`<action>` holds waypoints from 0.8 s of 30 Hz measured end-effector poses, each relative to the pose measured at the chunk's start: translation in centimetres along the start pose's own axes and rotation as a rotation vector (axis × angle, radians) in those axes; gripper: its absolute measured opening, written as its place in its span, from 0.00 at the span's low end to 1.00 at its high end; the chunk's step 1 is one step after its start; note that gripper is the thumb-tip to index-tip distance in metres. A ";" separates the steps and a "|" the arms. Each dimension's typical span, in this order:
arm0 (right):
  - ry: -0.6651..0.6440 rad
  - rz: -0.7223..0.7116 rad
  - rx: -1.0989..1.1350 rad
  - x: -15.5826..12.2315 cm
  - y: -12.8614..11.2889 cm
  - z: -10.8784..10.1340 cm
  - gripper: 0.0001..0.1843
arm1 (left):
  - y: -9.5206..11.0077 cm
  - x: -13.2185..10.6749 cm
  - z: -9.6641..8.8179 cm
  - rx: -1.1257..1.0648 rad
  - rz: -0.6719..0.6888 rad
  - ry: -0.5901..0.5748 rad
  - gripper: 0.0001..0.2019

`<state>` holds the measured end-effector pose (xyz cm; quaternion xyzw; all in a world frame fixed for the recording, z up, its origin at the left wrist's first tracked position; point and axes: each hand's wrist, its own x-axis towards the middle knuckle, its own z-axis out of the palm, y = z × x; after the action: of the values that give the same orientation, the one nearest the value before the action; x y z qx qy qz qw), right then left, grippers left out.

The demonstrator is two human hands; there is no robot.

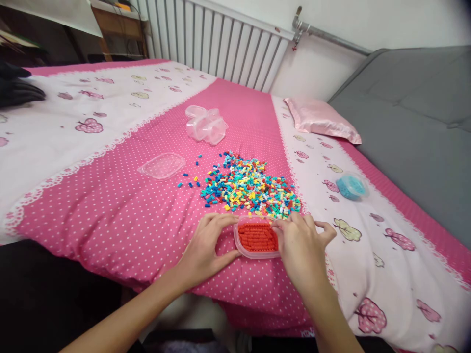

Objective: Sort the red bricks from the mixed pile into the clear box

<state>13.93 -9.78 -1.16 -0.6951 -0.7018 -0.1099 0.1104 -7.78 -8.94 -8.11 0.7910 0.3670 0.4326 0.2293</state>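
A small clear plastic box (237,243) packed with red beads (257,238) sits near the front edge of the bed. My left hand (206,247) cups the box's left side, thumb and fingers curled round its wall. My right hand (301,245) rests against the box's right rim, fingertips pinched together at its top right corner; what they pinch is too small to name. Just behind the box lies a heap of mixed coloured beads (250,186) in blue, yellow, red, green and white.
A flat clear lid (162,165) lies left of the heap, and a cluster of empty clear boxes (206,125) behind it. A tub of blue beads (351,186) sits to the right. A pink pillow (320,120), grey sofa (412,122) and radiator (221,41) border the bed.
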 end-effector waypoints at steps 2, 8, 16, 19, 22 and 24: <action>0.005 -0.005 -0.005 0.0 0.1 0.0 0.15 | 0.0 0.0 0.0 0.001 0.001 -0.002 0.27; 0.016 -0.016 -0.029 -0.2 0.2 0.1 0.16 | 0.0 -0.1 0.0 0.003 0.002 0.001 0.27; 0.046 -0.051 -0.005 -0.3 0.4 0.2 0.17 | -0.1 0.0 0.0 0.007 0.002 -0.001 0.27; 0.064 -0.056 -0.006 -0.3 0.5 0.3 0.17 | -0.1 0.1 0.0 0.007 0.003 -0.002 0.27; 0.066 -0.056 -0.004 -0.3 0.6 0.4 0.18 | -0.1 0.1 0.1 0.009 0.000 -0.005 0.27; 0.061 -0.063 0.007 -0.2 0.7 0.5 0.18 | -0.1 0.0 0.1 0.012 0.000 -0.006 0.27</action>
<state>14.61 -9.86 -1.67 -0.6684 -0.7202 -0.1319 0.1309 -7.76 -8.89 -8.19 0.7936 0.3687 0.4282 0.2257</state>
